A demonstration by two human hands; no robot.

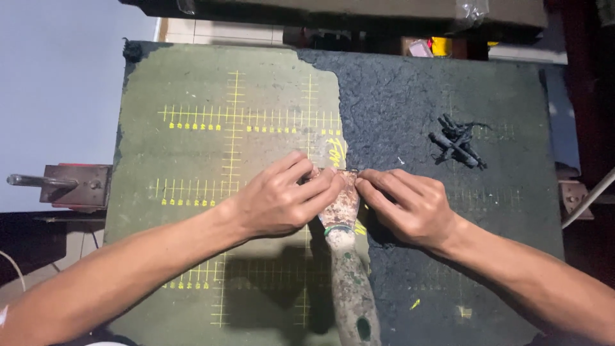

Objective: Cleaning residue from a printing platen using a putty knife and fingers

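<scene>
A worn scraper with a rusty blade and a paint-stained handle lies on a green board marked with yellow grid lines. My left hand presses its fingertips on the blade's left side. My right hand pinches the blade's right corner. The blade's edge sits at the boundary where a dark rough layer covers the board's right half.
A small heap of black scraped shreds lies on the dark layer at the right. A metal bracket with a rod sticks out at the board's left edge. Dark shelving and clutter run along the back.
</scene>
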